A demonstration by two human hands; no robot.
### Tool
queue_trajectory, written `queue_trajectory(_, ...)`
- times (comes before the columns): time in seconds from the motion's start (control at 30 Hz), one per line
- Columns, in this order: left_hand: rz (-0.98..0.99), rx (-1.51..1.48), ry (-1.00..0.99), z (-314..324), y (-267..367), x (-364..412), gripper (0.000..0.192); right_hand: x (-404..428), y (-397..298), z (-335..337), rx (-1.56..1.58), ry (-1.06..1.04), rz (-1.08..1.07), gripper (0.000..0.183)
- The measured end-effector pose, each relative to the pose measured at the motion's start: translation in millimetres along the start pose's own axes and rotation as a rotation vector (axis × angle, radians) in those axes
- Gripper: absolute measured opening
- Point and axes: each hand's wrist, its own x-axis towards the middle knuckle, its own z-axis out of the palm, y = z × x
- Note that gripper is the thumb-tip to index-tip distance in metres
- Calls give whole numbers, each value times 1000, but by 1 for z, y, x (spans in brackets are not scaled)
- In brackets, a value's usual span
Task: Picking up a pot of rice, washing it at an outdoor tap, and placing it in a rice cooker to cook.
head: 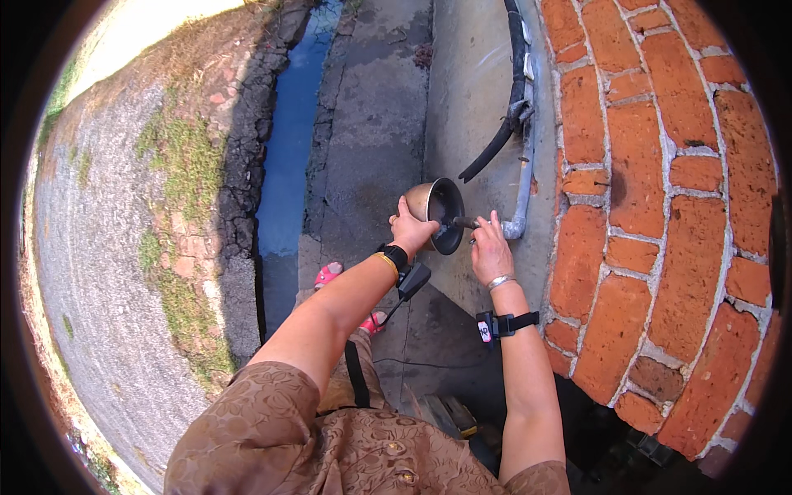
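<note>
My left hand (411,228) grips the near rim of a round metal bowl (419,199), its thumb over the edge and its fingers along the outside. The bowl is tilted, with its dark inside facing right, towards the end of an outdoor tap (465,222). Some water or wet shine shows in the bowl. My right hand (490,242) is at the tap, its fingers on or close by the fitting; the palm side is hidden, so its grip is unclear. A grey pipe (525,185) with an elbow leads to the tap.
A black hose (511,111) is tied to the pipe, its cut end hanging above the bowl. A red brick wall (637,247) rises on the right over a concrete base. To the left runs a water-filled gutter (281,148) with cracked edges. Wooden pieces (455,416) lie near the feet.
</note>
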Motion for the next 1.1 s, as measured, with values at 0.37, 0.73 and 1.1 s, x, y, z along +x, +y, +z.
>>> queue_trajectory(0.37,-87,-326,-167,16,-51,25,121,-1,-2,0,13,30,-8,18)
queue_trajectory(0.73,-372,-523,-500,-7,-48,0,114,-8,0,-3,52,31,7,21)
queue_trajectory(1.1,-216,-634,-499,0,-46,17,114,-11,-7,-5,-4,33,-22,14)
